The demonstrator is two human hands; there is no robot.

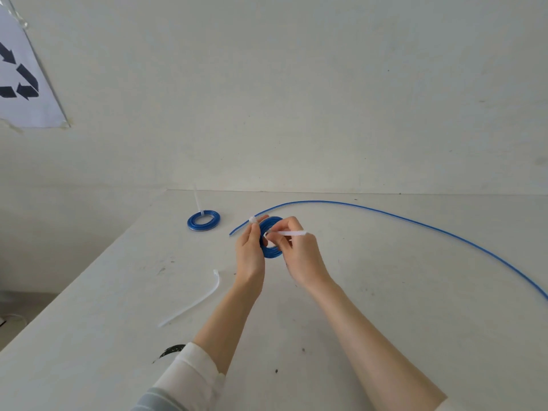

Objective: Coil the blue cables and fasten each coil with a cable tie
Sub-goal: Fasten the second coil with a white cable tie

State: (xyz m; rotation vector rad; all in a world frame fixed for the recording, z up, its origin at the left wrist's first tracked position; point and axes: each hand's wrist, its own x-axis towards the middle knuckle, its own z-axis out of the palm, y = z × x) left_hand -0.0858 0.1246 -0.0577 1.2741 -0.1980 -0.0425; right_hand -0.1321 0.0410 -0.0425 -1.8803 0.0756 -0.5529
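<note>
Blue coil (270,253) held upright with white tie (289,233); tied coil (203,221) flat, loose cable (415,223) curving.

We see the held coil (271,237) mid-table (385,292), btwn both hands; tied coil (203,221) to its left, spare tie (195,301) nearer left, loose cable (415,222) arcing behind and right.
</note>
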